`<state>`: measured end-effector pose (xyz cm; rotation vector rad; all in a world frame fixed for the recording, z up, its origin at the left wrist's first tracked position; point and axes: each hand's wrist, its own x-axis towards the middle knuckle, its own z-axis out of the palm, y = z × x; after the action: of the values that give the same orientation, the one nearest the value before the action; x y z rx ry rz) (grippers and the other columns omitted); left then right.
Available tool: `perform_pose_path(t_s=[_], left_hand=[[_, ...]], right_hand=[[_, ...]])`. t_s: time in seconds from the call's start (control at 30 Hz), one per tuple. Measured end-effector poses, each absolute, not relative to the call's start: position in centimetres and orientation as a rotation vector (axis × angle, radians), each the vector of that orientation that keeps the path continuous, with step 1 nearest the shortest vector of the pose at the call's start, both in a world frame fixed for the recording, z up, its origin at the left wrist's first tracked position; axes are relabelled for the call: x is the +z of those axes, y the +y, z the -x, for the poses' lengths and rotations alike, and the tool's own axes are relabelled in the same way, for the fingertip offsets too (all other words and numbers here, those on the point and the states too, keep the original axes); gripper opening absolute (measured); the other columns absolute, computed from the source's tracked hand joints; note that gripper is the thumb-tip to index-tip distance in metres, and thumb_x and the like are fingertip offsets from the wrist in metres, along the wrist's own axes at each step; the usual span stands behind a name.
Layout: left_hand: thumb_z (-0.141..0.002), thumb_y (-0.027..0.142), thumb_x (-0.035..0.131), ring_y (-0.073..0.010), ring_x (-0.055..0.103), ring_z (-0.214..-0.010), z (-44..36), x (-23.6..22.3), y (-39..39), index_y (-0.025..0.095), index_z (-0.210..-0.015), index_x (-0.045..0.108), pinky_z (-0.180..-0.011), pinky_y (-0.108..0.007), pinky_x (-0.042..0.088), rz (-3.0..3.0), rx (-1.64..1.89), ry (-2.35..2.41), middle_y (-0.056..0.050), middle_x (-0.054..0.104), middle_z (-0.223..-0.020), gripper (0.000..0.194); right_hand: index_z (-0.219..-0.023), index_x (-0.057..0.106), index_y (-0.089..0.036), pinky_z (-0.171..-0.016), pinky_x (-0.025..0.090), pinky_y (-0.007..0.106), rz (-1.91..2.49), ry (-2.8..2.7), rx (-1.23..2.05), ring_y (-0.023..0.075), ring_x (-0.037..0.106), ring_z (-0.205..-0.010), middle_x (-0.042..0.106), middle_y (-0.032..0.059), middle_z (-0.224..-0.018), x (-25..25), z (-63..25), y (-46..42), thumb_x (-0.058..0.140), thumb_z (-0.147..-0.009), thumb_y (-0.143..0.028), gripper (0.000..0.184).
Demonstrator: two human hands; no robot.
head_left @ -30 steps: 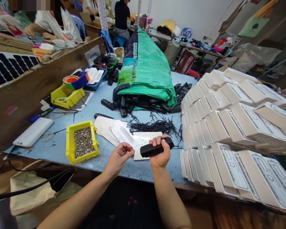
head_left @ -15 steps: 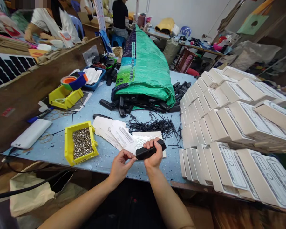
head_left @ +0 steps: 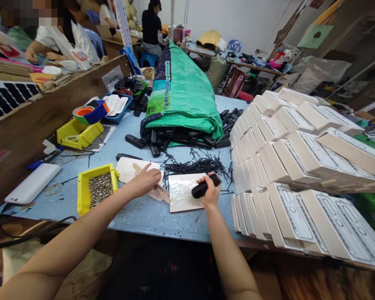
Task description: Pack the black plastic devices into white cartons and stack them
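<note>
My right hand [head_left: 210, 191] is closed around a black oblong device [head_left: 205, 186] and holds it over the right edge of a clear plastic sleeve [head_left: 184, 192] lying on the blue table [head_left: 150, 214]. My left hand [head_left: 144, 182] reaches forward and lies on a fanned stack of white paper leaflets [head_left: 134, 171], fingers curled down onto the top sheet. A heap of thin black ties [head_left: 197, 166] lies just beyond the sleeve.
A yellow bin of small metal screws [head_left: 97, 189] sits left of the leaflets. A green woven sack [head_left: 183, 93] spills black devices. Stacked white boxes [head_left: 293, 166] fill the right side. A white power bank [head_left: 33, 183], another yellow bin [head_left: 78, 134] and seated people lie further left.
My left hand left the black device and reached forward onto the leaflets. My right hand carried the device forward and lower, over the plastic sleeve.
</note>
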<state>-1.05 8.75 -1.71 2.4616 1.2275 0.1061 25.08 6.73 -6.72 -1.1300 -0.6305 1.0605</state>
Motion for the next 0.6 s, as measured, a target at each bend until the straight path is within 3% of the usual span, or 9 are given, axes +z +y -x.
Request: perform_pose_path(t_s=[0.07,0.13,0.2,0.3,0.43,0.53,0.6], left_hand=[[-0.072,0.011,0.054,-0.0291,0.056,-0.112,2.2,0.0,7.4,0.020,-0.092,0.063,-0.109,-0.048,0.029,-2.297,0.260,1.269,-0.012,0.065,-0.113,0.024],[-0.077,0.021,0.054,-0.0301,0.053,-0.118,3.1,1.1,5.5,0.022,-0.106,0.061,-0.101,-0.042,0.039,-2.002,0.429,1.283,-0.012,0.061,-0.125,0.030],[-0.080,0.033,0.054,-0.0302,0.054,-0.117,3.2,1.0,3.3,0.023,-0.113,0.060,-0.095,-0.039,0.045,-1.643,0.579,1.192,-0.011,0.061,-0.125,0.035],[-0.074,0.043,0.059,-0.0305,0.063,-0.099,1.5,-1.3,0.1,0.020,-0.104,0.066,-0.080,-0.038,0.052,-1.162,0.666,0.981,-0.012,0.068,-0.107,0.039],[-0.068,0.036,0.069,-0.0278,0.063,-0.089,-0.8,-4.2,-2.5,0.020,-0.098,0.069,-0.073,-0.036,0.052,-1.075,0.686,1.002,-0.010,0.069,-0.096,0.034],[-0.062,0.033,0.077,-0.0268,0.063,-0.092,-0.6,-4.3,-3.2,0.023,-0.123,0.057,-0.080,-0.037,0.051,-1.214,0.576,0.969,-0.008,0.068,-0.097,0.065],[-0.053,0.032,0.084,-0.0264,0.064,-0.089,0.1,-3.8,-3.2,0.024,-0.137,0.041,-0.082,-0.037,0.051,-1.319,0.514,1.067,-0.005,0.069,-0.093,0.095]], right_hand=[[-0.100,0.047,-0.020,-0.077,0.052,0.036,1.347,-0.664,1.022,0.0155,0.061,-0.072,0.060,-0.0022,-0.077,-7.2,-25.2,7.2,0.072,-0.063,-0.037,0.048],[-0.111,0.049,-0.019,-0.096,0.045,0.041,1.466,-0.865,0.834,0.0201,0.057,-0.101,0.060,0.0062,-0.104,-7.1,-25.0,6.7,0.077,-0.059,-0.035,0.061],[-0.115,0.054,-0.022,-0.107,0.036,0.042,1.388,-1.135,0.642,0.0218,0.048,-0.119,0.054,0.0087,-0.121,-6.1,-24.2,5.3,0.073,-0.069,-0.032,0.051],[-0.116,0.060,-0.028,-0.106,0.037,0.041,1.048,-1.670,0.597,0.0216,0.049,-0.119,0.055,0.0067,-0.121,-3.8,-22.0,2.6,0.060,-0.083,-0.028,0.033],[-0.116,0.062,-0.026,-0.103,0.037,0.041,0.864,-2.111,0.571,0.0236,0.048,-0.118,0.056,0.0080,-0.122,-2.1,-19.5,-0.1,0.065,-0.082,-0.034,0.035],[-0.090,0.066,-0.022,-0.093,0.040,0.037,0.899,-2.167,0.647,0.0200,0.052,-0.102,0.061,0.0058,-0.102,-2.2,-19.6,-1.1,0.067,-0.082,-0.033,0.014],[-0.079,0.063,-0.020,-0.090,0.040,0.036,0.895,-2.224,0.763,0.0187,0.051,-0.097,0.061,0.0041,-0.098,-2.2,-20.3,-1.5,0.070,-0.080,-0.032,0.014]])
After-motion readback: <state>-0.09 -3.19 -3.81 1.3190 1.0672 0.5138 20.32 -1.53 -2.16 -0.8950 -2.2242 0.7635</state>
